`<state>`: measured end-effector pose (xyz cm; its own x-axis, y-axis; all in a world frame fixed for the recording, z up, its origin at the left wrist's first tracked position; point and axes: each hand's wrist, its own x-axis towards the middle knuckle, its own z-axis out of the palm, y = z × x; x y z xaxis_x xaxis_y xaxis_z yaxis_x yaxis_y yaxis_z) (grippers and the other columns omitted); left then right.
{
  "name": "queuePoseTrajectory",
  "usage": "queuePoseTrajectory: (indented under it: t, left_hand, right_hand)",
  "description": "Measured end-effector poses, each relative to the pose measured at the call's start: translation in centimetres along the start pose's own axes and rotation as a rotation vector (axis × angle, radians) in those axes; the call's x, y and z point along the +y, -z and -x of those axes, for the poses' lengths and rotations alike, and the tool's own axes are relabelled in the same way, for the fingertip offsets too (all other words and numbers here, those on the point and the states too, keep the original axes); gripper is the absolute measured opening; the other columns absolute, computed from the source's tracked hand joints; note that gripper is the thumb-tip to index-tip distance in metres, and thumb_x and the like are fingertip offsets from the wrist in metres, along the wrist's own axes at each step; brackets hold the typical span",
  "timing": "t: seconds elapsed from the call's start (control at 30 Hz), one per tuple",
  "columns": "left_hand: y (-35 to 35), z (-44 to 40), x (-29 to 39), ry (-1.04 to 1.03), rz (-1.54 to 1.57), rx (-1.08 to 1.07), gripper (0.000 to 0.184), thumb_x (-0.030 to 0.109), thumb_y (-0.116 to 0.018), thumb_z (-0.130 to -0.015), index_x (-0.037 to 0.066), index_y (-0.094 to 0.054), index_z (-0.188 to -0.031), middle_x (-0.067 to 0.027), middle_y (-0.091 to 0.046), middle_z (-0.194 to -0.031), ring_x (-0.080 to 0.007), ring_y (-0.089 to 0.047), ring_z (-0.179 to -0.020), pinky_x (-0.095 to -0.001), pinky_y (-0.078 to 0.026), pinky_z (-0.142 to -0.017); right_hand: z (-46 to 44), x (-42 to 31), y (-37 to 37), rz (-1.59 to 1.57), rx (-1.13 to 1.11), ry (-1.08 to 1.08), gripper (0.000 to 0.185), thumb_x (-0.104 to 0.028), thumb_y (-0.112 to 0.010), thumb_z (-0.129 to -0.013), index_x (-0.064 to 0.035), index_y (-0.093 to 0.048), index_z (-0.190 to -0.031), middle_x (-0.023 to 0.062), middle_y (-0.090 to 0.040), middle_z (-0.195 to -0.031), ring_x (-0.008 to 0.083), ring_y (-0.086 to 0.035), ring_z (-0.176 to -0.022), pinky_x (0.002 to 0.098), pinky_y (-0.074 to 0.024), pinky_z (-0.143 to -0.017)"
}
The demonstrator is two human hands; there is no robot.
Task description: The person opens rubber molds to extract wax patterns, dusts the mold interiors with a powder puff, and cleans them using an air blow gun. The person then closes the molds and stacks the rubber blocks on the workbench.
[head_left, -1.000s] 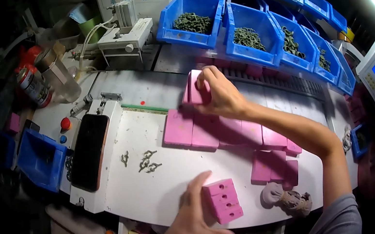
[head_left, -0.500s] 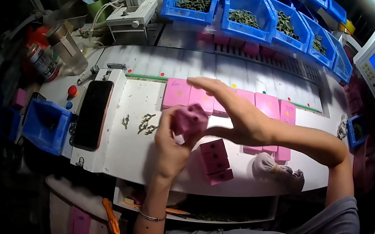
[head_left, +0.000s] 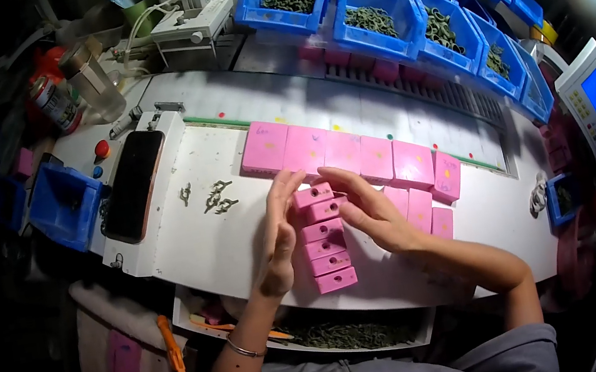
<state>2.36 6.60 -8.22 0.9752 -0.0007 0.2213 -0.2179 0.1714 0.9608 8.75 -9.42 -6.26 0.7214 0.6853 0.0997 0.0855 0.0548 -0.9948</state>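
A column of several pink rubber blocks (head_left: 327,246), each with a dark round hole in its face, runs toward me on the white worktop. My left hand (head_left: 276,236) is open along the column's left side, its fingertips near the farthest block. On the other side my right hand (head_left: 376,212) is open too, its thumb close to the second block (head_left: 327,208). Whether the fingers touch the blocks I cannot tell. Beyond the hands lies a row of larger pink blocks (head_left: 342,152), some with handwriting. More pink blocks (head_left: 419,209) sit partly behind my right hand.
Small greenish metal pieces (head_left: 218,198) lie left of the hands. A phone (head_left: 136,187) rests at the left edge beside a blue bin (head_left: 65,203). Blue bins (head_left: 371,21) of green parts hang at the back. An open drawer (head_left: 345,334) sits below the worktop.
The pink blocks that were between my hands now stand on the worktop at the far end of the column. Both hands have lowered and their fingers have opened.
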Motion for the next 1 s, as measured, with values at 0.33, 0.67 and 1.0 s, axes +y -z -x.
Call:
queuePoseTrajectory:
  t: [0.33,0.67,1.0]
  left_hand:
    - [-2.2,0.7,-1.5,-0.055,0.027,0.146,0.101,0.077,-0.023,-0.079,-0.001,-0.007,-0.141,-0.0188,-0.022,-0.142,-0.0256,-0.023,-0.131,-0.0377,-0.017,-0.108]
    - [0.8,3.0,0.2,-0.124,-0.776,-0.273,0.139,0.063,-0.075,-0.054,-0.002,0.017,-0.137,-0.0319,0.000,-0.142,-0.0473,-0.008,-0.132,-0.0535,-0.013,-0.107]
    - [0.9,3.0,0.1,-0.096,-0.771,-0.271,0.132,0.032,-0.080,-0.056,-0.004,0.020,-0.135,-0.0332,-0.001,-0.141,-0.0483,-0.013,-0.130,-0.0526,-0.016,-0.107]
  right_hand:
    - [1.5,1.5,-4.2,-0.189,0.119,-0.139,0.078,-0.055,-0.035,-0.091,-0.0047,-0.006,-0.143,0.0156,-0.011,-0.147,0.0281,-0.014,-0.136,0.0358,-0.0140,-0.109]
    - [2.5,1.9,-4.2,-0.308,0.068,-0.136,0.094,-0.065,-0.042,-0.083,-0.0074,0.000,-0.144,0.0113,-0.006,-0.150,0.0263,-0.009,-0.138,0.0384,-0.0121,-0.110]
    - [2.5,1.4,-5.4,-0.314,0.154,-0.078,0.094,-0.064,-0.041,-0.083,-0.0090,0.004,-0.144,0.0152,-0.006,-0.148,0.0262,-0.013,-0.136,0.0375,-0.0157,-0.109]
